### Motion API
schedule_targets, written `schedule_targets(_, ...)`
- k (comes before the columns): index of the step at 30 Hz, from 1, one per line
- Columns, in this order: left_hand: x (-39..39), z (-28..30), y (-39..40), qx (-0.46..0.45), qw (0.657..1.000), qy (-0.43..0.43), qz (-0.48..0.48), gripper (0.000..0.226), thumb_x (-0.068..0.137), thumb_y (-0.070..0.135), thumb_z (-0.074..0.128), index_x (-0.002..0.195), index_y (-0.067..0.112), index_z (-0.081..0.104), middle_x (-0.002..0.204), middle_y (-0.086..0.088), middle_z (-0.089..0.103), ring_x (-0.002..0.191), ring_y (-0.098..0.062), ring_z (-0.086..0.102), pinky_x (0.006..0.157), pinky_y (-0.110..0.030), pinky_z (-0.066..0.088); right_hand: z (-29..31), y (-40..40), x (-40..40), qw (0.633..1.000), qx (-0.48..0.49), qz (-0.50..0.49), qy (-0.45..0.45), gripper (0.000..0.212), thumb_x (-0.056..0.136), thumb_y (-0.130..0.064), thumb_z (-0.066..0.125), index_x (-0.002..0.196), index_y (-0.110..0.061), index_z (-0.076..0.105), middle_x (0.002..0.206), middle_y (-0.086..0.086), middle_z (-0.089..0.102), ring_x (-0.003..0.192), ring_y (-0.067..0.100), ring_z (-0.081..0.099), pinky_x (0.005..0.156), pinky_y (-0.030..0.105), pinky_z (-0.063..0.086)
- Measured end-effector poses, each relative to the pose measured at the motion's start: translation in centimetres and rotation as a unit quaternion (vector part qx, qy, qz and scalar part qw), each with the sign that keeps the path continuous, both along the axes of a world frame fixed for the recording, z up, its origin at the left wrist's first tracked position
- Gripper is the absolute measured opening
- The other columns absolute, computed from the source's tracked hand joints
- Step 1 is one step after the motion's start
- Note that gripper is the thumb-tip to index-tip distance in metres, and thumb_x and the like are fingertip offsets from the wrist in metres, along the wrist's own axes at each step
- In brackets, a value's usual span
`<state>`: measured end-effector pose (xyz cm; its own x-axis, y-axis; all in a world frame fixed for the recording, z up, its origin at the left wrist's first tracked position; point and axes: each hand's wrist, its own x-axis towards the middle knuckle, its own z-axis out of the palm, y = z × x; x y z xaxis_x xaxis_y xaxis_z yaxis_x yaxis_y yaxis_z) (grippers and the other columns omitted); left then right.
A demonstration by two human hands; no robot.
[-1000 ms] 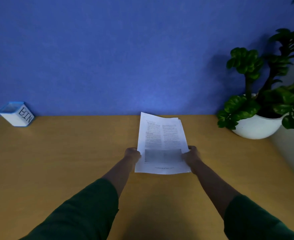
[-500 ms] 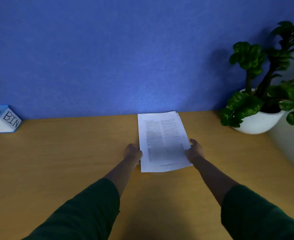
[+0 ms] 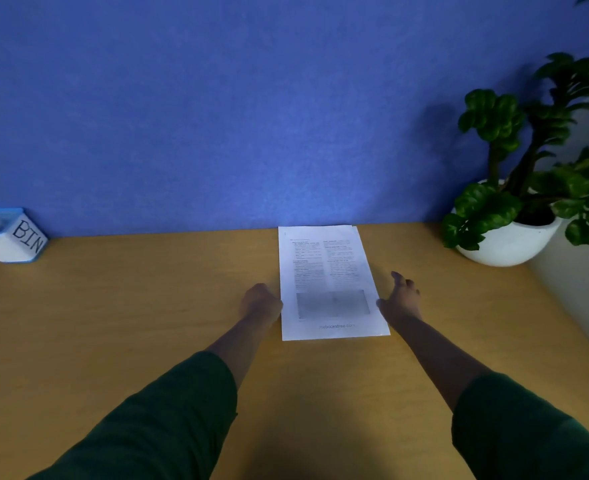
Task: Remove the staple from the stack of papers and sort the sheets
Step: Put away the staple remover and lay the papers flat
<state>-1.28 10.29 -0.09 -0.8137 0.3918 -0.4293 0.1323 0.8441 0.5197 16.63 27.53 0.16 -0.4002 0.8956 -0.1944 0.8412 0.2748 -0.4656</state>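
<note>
Right hand (image 3: 402, 299) released papers (image 3: 329, 282) (now flat), fingers (image 3: 397, 277) spread; left hand (image 3: 260, 303) curled alongside.

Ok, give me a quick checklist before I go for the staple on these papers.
1. Stack of papers flat on the desk: ok.
2. Left hand at the stack's left edge, closed: ok.
3. Right hand open beside the right edge, holding nothing: ok.
4. Staple located: cannot tell, too small to see.
5. Staple remover within reach: not ok, none in view.
6. Bin in view, far left at the wall: ok.
</note>
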Motion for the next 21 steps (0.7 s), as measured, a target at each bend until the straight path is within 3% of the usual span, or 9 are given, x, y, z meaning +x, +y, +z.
schedule_targets(5,0.4,0.2,-0.6,-0.004,0.998,0.063,-0.017,0.028,0.09,0.015,0.048,0.115,0.006,0.058,0.117,-0.01,0.062,0.103,-0.028,0.06,0.074,-0.031,0.047,1.0,-0.1,2.8,0.993,0.017,-0.014,-0.113,0.076,0.079,-0.017,0.069,0.143,-0.012,0.029,0.142,0.017,0.038,0.129,0.035,0.036,0.103,0.042,0.04)
schedule_targets(9,1.3,-0.2,-0.9,-0.042,0.988,0.14,-0.042,0.036,0.089,0.014,0.048,0.125,0.009,0.049,0.126,-0.011,0.053,0.118,-0.029,0.048,0.092,-0.038,0.048,0.9,-0.3,5.0,0.982,-0.029,-0.029,-0.187,0.081,0.073,-0.034,0.077,0.138,-0.011,0.034,0.14,0.016,0.039,0.129,0.033,0.037,0.101,0.041,0.041)
schedule_targets(12,1.9,-1.0,-1.4,-0.079,0.982,0.161,-0.063,0.053,0.092,0.021,0.049,0.141,0.012,0.032,0.148,-0.01,0.032,0.138,-0.03,0.026,0.109,-0.042,0.032,0.6,-0.4,6.3,0.977,-0.063,-0.023,-0.2,0.078,0.068,-0.038,0.081,0.13,-0.008,0.044,0.132,0.015,0.047,0.122,0.03,0.046,0.094,0.037,0.045)
schedule_targets(16,2.7,-2.7,-2.1,-0.133,0.976,0.159,-0.068,0.061,0.097,0.029,0.037,0.151,0.013,0.011,0.16,-0.011,0.0,0.147,-0.031,-0.006,0.117,-0.051,0.007,0.1,-0.5,7.0,0.978,-0.081,-0.02,-0.192,0.06,0.071,-0.034,0.079,0.119,-0.007,0.054,0.119,0.011,0.059,0.107,0.025,0.058,0.074,0.029,0.046)
schedule_targets(21,3.1,-3.8,-3.0,-0.131,0.978,0.16,-0.039,0.067,0.098,0.041,0.033,0.151,0.013,0.005,0.16,-0.01,-0.004,0.147,-0.028,-0.012,0.117,-0.052,-0.001,0.4,0.9,7.1,0.982,-0.072,-0.01,-0.173,0.033,0.084,-0.035,0.065,0.104,-0.009,0.061,0.09,0.006,0.061,0.085,0.02,0.058,0.061,0.026,0.042)
